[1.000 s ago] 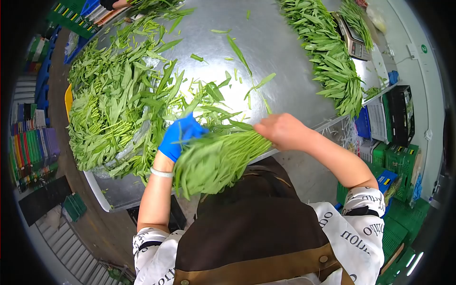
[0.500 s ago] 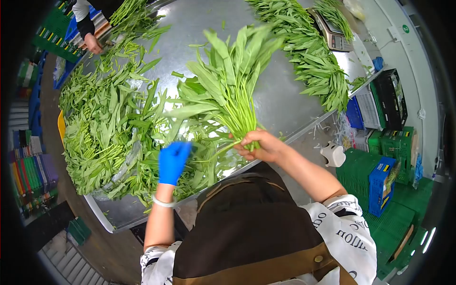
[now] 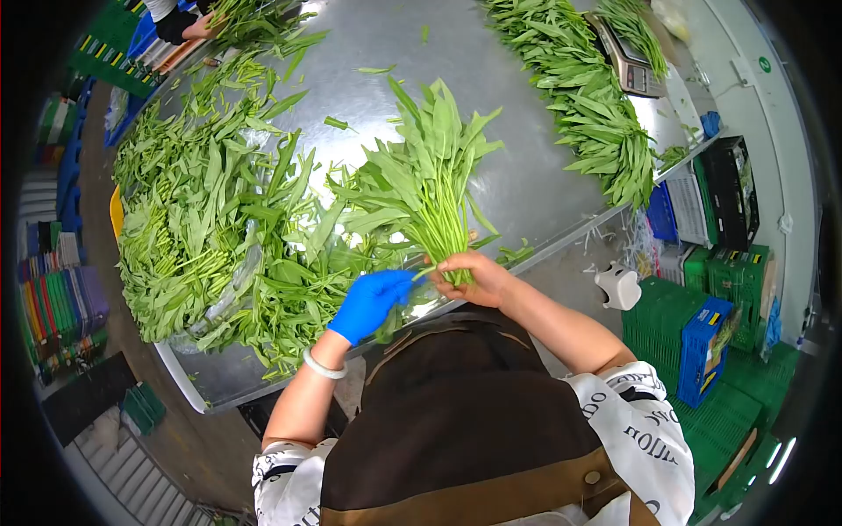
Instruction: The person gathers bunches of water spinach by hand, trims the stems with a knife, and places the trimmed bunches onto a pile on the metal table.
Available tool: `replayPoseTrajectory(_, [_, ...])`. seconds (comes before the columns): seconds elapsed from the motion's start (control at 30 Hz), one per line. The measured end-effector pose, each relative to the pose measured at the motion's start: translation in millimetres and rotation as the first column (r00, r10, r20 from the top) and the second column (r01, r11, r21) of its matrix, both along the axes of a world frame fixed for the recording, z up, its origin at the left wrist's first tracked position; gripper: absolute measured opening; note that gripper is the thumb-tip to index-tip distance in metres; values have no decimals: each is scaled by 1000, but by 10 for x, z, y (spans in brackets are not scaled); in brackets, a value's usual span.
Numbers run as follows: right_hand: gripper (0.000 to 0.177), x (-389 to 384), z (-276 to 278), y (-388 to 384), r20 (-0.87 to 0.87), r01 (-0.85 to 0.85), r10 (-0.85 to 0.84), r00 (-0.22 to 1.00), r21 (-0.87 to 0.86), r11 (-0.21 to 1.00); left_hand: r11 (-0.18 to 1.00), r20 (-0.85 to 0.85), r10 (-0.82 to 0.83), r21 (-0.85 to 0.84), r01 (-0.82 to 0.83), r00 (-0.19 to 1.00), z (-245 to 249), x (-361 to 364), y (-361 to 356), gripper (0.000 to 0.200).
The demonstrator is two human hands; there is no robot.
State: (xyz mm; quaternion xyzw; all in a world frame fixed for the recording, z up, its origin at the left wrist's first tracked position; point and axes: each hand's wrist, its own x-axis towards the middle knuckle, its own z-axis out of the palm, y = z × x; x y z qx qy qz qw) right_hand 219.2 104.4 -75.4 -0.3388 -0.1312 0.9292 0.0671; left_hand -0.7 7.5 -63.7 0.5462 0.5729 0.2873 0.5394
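My right hand (image 3: 478, 279) is closed round the lower stems of a bunch of water spinach (image 3: 434, 188), whose long leaves fan out upward over the metal table (image 3: 526, 180). Just left of the stem ends is my left hand (image 3: 373, 305) in a blue glove. Its fingertips are pinched on a single stem (image 3: 424, 273) that sticks out from the base of the bunch. A large heap of loose water spinach (image 3: 189, 228) covers the table's left part, partly lying on clear plastic.
Bunches of water spinach (image 3: 583, 101) are lined up along the right side beside a weighing scale (image 3: 638, 77). Another person's hand (image 3: 203, 26) handles greens at the upper left. Green crates (image 3: 653, 324) and a white stool (image 3: 618, 287) stand right of the table.
My left hand has moved right, from above the heap to the base of the bunch, and pinches a stem there. The bunch stays in my right hand. The other person's hand has moved up.
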Motion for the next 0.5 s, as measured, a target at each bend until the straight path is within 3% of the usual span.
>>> replayPoseTrajectory(0.03, [33, 38, 14, 9, 20, -8, 7, 1000, 8, 1000, 987, -194, -18, 150, 48, 981, 70, -41, 23, 23])
replayPoseTrajectory(0.07, [34, 70, 61, 23, 41, -16, 16, 999, 17, 1000, 928, -478, -37, 310, 208, 878, 208, -95, 107, 20])
replayPoseTrajectory(0.17, [34, 74, 195, 25, 117, -98, 86, 989, 104, 990, 773, -726, -68, 395, 497, 684, 415, -161, 249, 19])
replayPoseTrajectory(0.2, [34, 64, 215, 13, 143, -132, 112, 983, 143, 981, 733, -771, -131, 348, 584, 623, 460, -127, 294, 19])
replayPoseTrajectory(0.3, [34, -6, 144, -73, 133, -160, 136, 982, 192, 968, 630, -795, -66, 435, 643, 603, 384, -14, 394, 17])
replayPoseTrajectory(0.5, [24, -69, 43, -190, 199, -157, 110, 974, 236, 959, 663, -698, -239, 391, 638, 675, 250, -58, 422, 18])
